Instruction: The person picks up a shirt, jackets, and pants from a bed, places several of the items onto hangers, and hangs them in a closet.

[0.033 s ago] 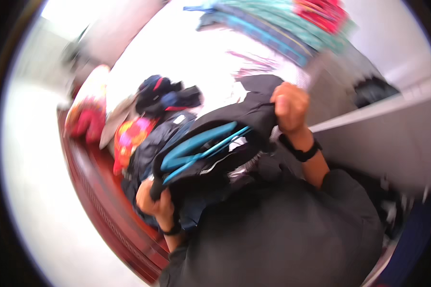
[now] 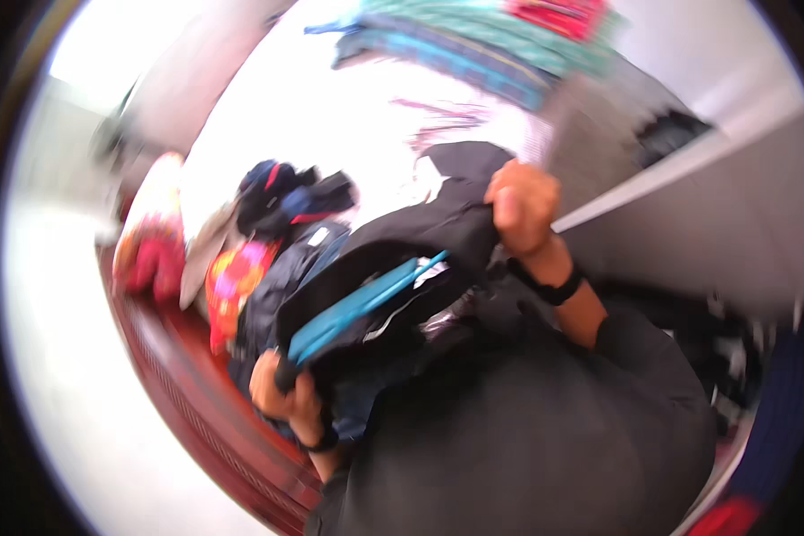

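A black garment (image 2: 438, 219) is stretched between my two hands in front of my body. Its opening faces me, and a teal band (image 2: 353, 308) shows inside, along with a small white label. My left hand (image 2: 281, 389) is closed on the lower left end of the opening. Higher up, my right hand (image 2: 525, 204) grips the other end in a fist. What kind of garment it is, I cannot tell. Its lower part hangs against my dark shirt and is partly hidden.
Left of the garment lie crumpled dark clothes (image 2: 286, 201) and a bright orange-pink cloth (image 2: 237, 277) on the bed. A red-brown wooden bed edge (image 2: 183, 393) runs along the left. Folded teal and blue fabrics (image 2: 473, 54) are stacked at the far side. A grey panel (image 2: 688, 214) stands at right.
The garment's opening has narrowed, and its teal band looks flatter. Both hands keep their hold. The whole view has shifted slightly.
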A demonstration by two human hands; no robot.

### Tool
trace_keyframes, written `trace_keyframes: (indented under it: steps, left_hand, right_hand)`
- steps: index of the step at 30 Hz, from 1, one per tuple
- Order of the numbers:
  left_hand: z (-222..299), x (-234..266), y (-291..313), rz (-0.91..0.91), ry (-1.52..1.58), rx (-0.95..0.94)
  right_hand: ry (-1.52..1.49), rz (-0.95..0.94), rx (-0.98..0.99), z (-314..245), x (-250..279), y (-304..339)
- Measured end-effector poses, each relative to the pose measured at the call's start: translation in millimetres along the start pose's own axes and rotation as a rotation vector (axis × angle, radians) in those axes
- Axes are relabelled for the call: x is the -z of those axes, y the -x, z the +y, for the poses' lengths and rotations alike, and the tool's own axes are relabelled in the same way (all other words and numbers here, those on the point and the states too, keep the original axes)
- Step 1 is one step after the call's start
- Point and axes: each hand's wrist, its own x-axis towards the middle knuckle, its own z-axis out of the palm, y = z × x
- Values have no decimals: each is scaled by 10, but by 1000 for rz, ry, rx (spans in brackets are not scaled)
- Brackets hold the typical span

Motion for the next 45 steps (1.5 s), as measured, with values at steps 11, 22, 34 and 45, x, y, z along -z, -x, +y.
trace_keyframes:
  steps: [11,22,34,45]
  left_hand:
    - [935,-611,-105,-406,353,-932]
    - [3474,-1696,846,-1485,424,-1258]
    - [4326,-1785,2592,-2293,821,-1367]
    - [5118,-1532,3547,-1822,1296,-1070]
  right_hand:
    - [537,196,-545,-1822,2139,1682]
    - [274,585,-1674,-3440,2902,3697]
    - [1587,1192,-1370,-5165,2761,6079]
    - [1963,1459,-1380,-5538,4643,5974]
